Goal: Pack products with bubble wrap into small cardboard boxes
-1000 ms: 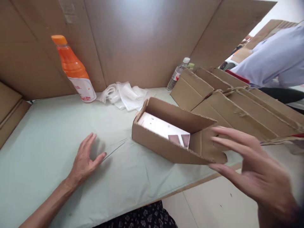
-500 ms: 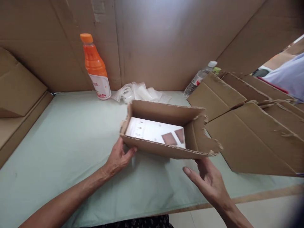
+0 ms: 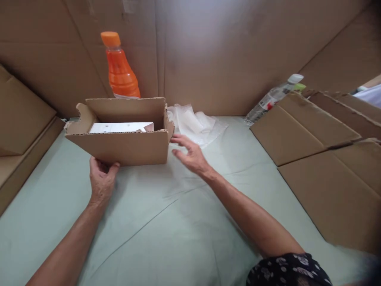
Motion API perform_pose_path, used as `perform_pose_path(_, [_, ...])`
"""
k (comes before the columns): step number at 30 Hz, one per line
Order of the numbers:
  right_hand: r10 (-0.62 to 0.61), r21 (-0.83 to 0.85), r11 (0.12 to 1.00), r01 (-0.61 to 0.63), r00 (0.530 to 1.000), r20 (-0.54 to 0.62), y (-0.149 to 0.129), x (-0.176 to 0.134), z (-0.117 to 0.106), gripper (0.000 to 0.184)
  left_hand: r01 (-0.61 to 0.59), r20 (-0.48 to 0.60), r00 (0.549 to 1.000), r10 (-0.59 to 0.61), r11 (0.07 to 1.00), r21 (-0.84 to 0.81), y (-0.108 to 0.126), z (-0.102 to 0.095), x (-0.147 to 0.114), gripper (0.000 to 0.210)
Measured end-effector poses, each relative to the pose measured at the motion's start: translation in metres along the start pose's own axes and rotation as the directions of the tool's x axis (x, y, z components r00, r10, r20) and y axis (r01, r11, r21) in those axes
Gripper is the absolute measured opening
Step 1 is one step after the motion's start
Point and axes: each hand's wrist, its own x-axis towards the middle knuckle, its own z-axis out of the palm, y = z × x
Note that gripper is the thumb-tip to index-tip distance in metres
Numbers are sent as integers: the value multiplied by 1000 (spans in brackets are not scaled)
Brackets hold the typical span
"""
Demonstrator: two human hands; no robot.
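An open-topped cardboard box (image 3: 133,149) is at the left centre of the table, in front of the orange bottle. Inside it lies a white box (image 3: 119,127) with brownish printed shapes, only its upper part showing. My left hand (image 3: 102,178) grips the lower left of the cardboard box, thumb in front and fingers partly hidden beneath. At the box's right end is my right hand (image 3: 190,155), its thumb and fingers apart. The fingertips are at the side wall; whether they press on it I cannot tell.
Behind the box stands an orange bottle (image 3: 122,75). Crumpled clear plastic bags (image 3: 198,123) lie by the back wall. A clear bottle (image 3: 274,97) leans beside large cardboard boxes (image 3: 330,178) on the right. More cardboard (image 3: 24,119) borders the left side of the pale green cloth (image 3: 166,238).
The cardboard box has moved left and back across the table, with both hands following. My right hand has gone from the box's front right corner to its right end.
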Motion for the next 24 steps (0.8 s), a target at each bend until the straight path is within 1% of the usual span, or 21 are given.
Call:
perform_pose_path(1, [-39,-103,994,36,999,-30,7,14,-10,37,14,7,1000,-14,1000,8,-4,1,-3,45])
perform_pose_path(3, [-109,-308,947,91,993,-42,20,51,-23,37,26,15,1000,-27,1000,13,-8,3,-8,45])
perform_pose_path(5, [-134,-463,878,124,991,12,31,96,-21,40,29,10,1000,-29,999,25,-10,4,-10,44])
perform_pose_path(6, [-120,-511,850,130,991,51,35,118,-15,37,29,6,1000,-29,999,35,-10,4,-10,44])
perform_pose_path(8, [-51,-543,834,98,994,102,38,156,-5,22,25,6,1000,-25,999,46,-10,4,-8,44])
perform_pose_path(9, [-10,-522,852,49,997,77,37,169,-3,17,24,2,1000,-24,999,48,-10,4,-8,44])
perform_pose_path(10, [24,-480,877,-12,1000,19,35,177,-6,20,26,-3,1000,-26,999,47,-11,4,-7,44])
perform_pose_path(11, [48,-424,903,-72,997,-68,31,180,-14,26,31,-8,999,-31,998,48,-12,4,-7,44])
perform_pose_path(12, [61,-357,926,-120,983,-172,25,178,-27,30,38,-12,999,-38,998,52,-12,4,-7,44])
perform_pose_path(13, [69,-291,945,-151,960,-273,19,170,-43,33,46,-16,999,-46,997,58,-13,4,-7,44])
perform_pose_path(14, [71,-240,957,-162,935,-347,12,157,-60,35,55,-16,998,-54,996,63,-14,4,-7,45])
perform_pose_path(15, [74,-203,965,-163,918,-389,4,141,-77,35,61,-16,998,-60,996,65,-15,3,-7,45])
perform_pose_path(17, [114,-116,977,-177,901,-418,-9,100,-102,36,66,-20,998,-65,996,66,-16,2,-7,46])
perform_pose_path(19, [217,75,976,-203,900,-378,-17,53,-110,37,63,-23,998,-61,996,65,-16,2,-7,46])
perform_pose_path(21, [359,277,916,-288,898,-253,-16,8,-104,39,54,-23,998,-52,996,70,-15,1,-7,47])
perform_pose_path(22, [427,327,876,-356,887,-178,-13,-12,-100,41,47,-23,999,-46,996,71,-14,1,-6,48])
perform_pose_path(23, [479,320,849,-420,868,-129,-8,-30,-96,43,39,-25,999,-38,997,70,-14,1,-7,48])
perform_pose_path(24, [516,281,837,-470,848,-120,-5,-46,-94,46,30,-27,999,-29,997,67,-13,1,-7,49])
